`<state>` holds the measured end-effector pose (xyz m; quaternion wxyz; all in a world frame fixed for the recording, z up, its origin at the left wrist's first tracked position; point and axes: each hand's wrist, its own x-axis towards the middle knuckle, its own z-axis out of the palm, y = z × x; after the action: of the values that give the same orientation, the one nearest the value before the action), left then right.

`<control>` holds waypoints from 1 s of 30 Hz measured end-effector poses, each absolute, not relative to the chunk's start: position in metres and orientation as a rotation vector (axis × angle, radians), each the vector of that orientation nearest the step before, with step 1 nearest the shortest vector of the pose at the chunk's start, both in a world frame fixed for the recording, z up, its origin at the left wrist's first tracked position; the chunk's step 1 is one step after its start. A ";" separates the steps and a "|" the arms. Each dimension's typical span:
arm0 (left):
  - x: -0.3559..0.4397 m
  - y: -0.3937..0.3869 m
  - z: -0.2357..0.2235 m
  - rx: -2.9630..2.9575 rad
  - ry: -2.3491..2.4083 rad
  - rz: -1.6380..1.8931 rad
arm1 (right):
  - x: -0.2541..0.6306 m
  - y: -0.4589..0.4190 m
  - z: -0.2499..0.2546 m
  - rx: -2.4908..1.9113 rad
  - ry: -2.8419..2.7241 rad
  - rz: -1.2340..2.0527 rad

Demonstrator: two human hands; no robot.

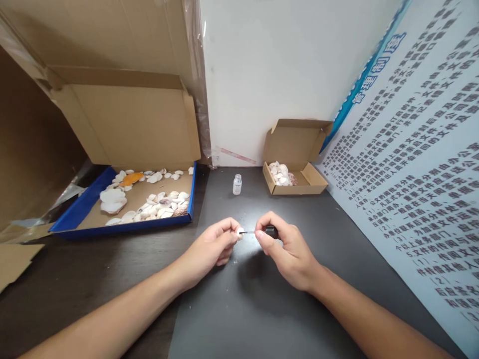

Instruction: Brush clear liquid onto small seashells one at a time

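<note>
Between thumb and fingers, my left hand [215, 243] pinches a small whitish seashell [240, 233]. My right hand [286, 244] grips a brush with a black cap [271, 231]; its thin stem points left, and the dark tip meets the shell. Both hands are over the dark grey mat. Behind them stands a small clear glass bottle [237, 185], upright and uncapped, with a pale label. Most of the shell is hidden by my left fingers.
At left, an open blue-edged cardboard box [123, 227] holds many shells and an orange one [131, 178]. A smaller open cardboard box [299, 190] with shells stands at back right. A printed poster [422, 164] borders the right side; a white panel [269, 75] rises behind.
</note>
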<state>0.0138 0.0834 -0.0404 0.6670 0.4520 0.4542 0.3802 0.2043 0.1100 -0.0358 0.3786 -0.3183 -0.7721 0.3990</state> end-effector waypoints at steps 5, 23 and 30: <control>0.014 0.082 -0.039 1.033 1.044 0.854 | 0.205 0.112 -0.036 -0.885 -1.934 0.971; 0.013 0.083 -0.037 0.939 0.978 0.891 | 0.205 0.107 -0.033 -0.820 -2.003 1.021; 0.015 0.082 -0.036 0.947 1.001 0.907 | 0.204 0.110 -0.034 -0.892 -1.974 0.993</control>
<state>0.0146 0.0817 -0.0364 0.6787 0.4216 0.4455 0.4039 0.2045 0.1097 -0.0342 0.3702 -0.3479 -0.7695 0.3870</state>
